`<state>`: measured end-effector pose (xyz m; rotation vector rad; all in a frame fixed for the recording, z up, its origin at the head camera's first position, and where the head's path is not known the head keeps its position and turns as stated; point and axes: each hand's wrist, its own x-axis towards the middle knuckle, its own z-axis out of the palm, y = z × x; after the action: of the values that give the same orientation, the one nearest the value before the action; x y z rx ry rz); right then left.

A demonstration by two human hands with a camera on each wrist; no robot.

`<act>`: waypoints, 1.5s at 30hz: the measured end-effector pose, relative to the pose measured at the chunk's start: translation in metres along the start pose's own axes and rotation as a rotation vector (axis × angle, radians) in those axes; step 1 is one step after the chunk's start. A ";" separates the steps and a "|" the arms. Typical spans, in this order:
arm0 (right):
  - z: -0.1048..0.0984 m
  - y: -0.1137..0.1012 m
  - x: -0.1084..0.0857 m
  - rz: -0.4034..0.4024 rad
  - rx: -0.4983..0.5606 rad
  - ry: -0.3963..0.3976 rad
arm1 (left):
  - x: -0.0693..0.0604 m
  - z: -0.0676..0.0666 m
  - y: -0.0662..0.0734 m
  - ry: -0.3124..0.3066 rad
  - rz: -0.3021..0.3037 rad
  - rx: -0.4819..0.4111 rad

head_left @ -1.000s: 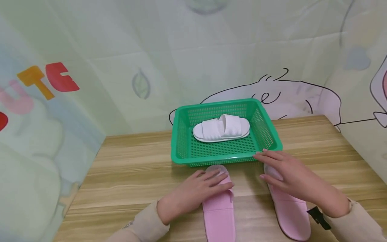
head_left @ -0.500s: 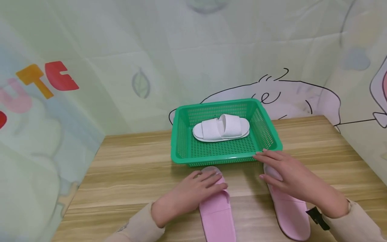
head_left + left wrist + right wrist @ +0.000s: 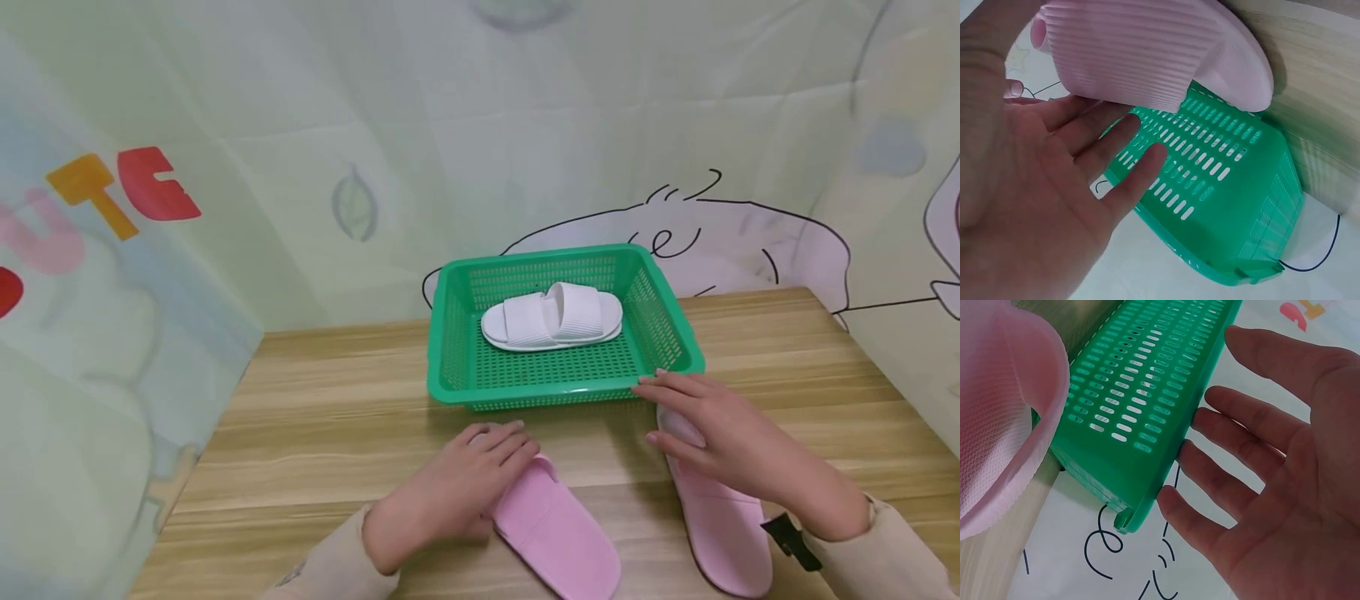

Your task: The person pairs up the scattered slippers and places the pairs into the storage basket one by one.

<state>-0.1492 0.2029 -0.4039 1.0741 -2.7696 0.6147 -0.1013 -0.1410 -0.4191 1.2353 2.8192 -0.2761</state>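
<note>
My left hand (image 3: 457, 483) lies over the toe end of a pink slipper (image 3: 558, 533) in the head view, and the slipper slants toward the lower right. In the left wrist view the fingers are extended beside its ribbed strap (image 3: 1129, 50); where the thumb ends is hidden. My right hand (image 3: 723, 433) hovers over the second pink slipper (image 3: 723, 533), fingers spread, its fingertips at the front right rim of the green basket (image 3: 540, 396). In the right wrist view those fingertips (image 3: 1175, 500) are along the rim and hold nothing.
Inside the basket a white slipper (image 3: 528, 321) lies crosswise, and whether a second is nested with it I cannot tell. Wood-grain tabletop (image 3: 322, 400) extends to the left of the basket. A printed cloth backdrop (image 3: 450, 150) hangs behind the table.
The left slipper has turned, its near end swinging to the right and its toe end shifting left. My left hand has moved left with it. The right hand has stayed in place.
</note>
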 end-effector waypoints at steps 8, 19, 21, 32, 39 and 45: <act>0.000 0.000 0.000 0.009 0.003 -0.018 | -0.010 -0.002 -0.001 0.016 -0.087 -0.019; -0.001 0.000 -0.001 0.013 0.010 -0.028 | -0.025 0.005 -0.004 0.069 -0.177 -0.028; -0.002 -0.001 0.000 0.018 0.013 -0.032 | -0.027 0.007 -0.004 0.074 -0.195 -0.037; -0.001 0.000 -0.001 0.011 0.025 -0.023 | -0.034 0.013 -0.007 0.097 -0.264 -0.050; 0.001 0.001 -0.002 0.002 0.022 0.005 | -0.032 0.017 -0.003 0.143 -0.237 -0.032; 0.004 0.000 -0.001 -0.008 0.007 0.013 | -0.032 0.016 0.001 0.170 -0.228 -0.015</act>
<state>-0.1480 0.2023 -0.4074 1.0782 -2.7531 0.6289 -0.0796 -0.1663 -0.4314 0.9779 3.1048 -0.1654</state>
